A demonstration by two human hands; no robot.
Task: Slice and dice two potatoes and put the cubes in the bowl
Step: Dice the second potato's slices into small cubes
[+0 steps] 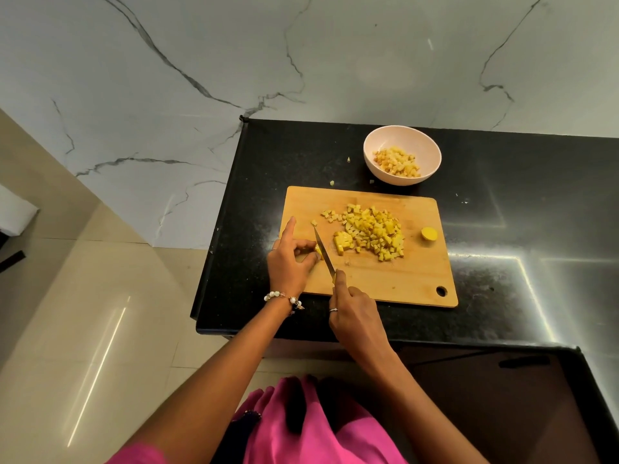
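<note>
Black stone table carries a wooden board (385,279) where the left hand (289,262) has its fingers (306,245) closed on a small, firm, wet-slick potato piece (319,252) (best pinched well behind the blade), the right hand (355,316) wrapped tight round the knife (324,252).

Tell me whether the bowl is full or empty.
Partly filled. The bowl stands upright on the counter behind the cutting board, with potato cubes covering only its bottom.

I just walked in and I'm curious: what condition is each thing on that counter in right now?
Bowl: upright, partly filled with cubes.
Cutting board: flat on the counter.
Cube pile: diced, on the board.
Potato end: uncut, apart.
Knife: cutting a potato piece.
Left hand: steadying that piece.
Right hand: gripping the knife.
</note>
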